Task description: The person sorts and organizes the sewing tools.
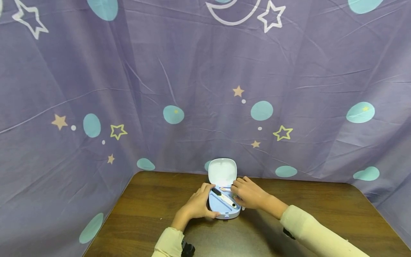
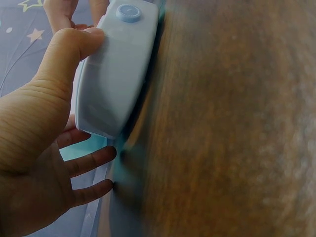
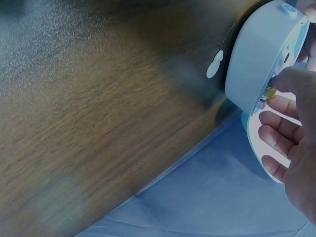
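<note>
A light blue case (image 1: 218, 207) stands on the table with its white lid (image 1: 222, 172) raised. My left hand (image 1: 199, 204) grips its left side, thumb at the front edge; in the left wrist view several fingers extend beyond the case. A long black-and-white tool (image 1: 228, 200) lies diagonally inside, kind unclear. Behind it is a small pale item (image 1: 225, 189). Over the case's right side is my right hand (image 1: 248, 193). In the right wrist view, its thumb and index finger pinch a small yellow and metallic piece (image 3: 269, 92) at the case's rim, mostly hidden.
Right of the case, a white needle threader (image 3: 214, 66) with a fine wire lies on the brown wooden table (image 1: 147, 210). A purple curtain (image 1: 192, 89) with stars and moons hangs behind the table and along its left side. The raised lid stands near the curtain.
</note>
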Available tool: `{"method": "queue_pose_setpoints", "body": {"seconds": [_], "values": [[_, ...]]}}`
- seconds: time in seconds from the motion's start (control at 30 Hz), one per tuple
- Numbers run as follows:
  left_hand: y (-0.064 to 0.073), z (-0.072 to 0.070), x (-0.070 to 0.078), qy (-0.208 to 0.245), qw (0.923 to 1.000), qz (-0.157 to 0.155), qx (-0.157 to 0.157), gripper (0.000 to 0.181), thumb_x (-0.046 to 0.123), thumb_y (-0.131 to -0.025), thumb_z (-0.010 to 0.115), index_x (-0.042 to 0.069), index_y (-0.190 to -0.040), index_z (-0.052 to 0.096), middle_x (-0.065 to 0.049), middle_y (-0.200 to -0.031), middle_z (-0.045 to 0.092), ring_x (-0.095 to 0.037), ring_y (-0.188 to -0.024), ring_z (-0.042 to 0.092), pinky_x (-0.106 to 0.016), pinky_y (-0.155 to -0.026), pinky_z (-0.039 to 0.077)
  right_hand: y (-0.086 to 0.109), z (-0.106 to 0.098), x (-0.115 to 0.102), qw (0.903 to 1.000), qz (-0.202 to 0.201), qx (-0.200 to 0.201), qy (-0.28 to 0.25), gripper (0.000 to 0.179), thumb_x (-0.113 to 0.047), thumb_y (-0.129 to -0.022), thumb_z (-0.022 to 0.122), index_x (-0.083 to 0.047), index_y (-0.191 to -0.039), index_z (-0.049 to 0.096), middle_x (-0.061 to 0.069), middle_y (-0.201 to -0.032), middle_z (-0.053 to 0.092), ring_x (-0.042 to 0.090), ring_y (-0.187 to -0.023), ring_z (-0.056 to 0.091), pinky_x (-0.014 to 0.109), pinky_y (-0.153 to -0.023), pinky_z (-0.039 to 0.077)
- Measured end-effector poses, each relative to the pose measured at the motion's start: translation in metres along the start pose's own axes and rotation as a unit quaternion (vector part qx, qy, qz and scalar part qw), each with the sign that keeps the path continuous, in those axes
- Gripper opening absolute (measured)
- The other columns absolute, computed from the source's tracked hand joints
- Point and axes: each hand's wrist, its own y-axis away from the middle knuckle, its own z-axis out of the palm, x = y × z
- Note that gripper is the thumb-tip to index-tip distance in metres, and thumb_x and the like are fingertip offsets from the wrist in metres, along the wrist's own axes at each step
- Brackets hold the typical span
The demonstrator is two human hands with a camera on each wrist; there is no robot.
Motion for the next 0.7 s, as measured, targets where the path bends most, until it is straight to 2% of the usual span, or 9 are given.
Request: {"method": "queue_pose_setpoints", "body": {"seconds": [0.7], "values": [[-0.0008,0.0024,-0.0015,-0.003,1.0,0.0,0.003,0.103,0.047,-0.072,0.089,0.006,-0.151,0.037,-0.012,-0.146,0.043,-0.033,-0.132,0.049,-0.056,-0.101,0.047,0.002,0.0007,0.0015,0.9994,-0.014,0.026,0.015,0.025,-0.025,-0.08,0.081,-0.016,-0.084,0.058,-0.004,-0.081,0.053,0.016,-0.083,0.055,0.03,-0.072,0.038]]}}
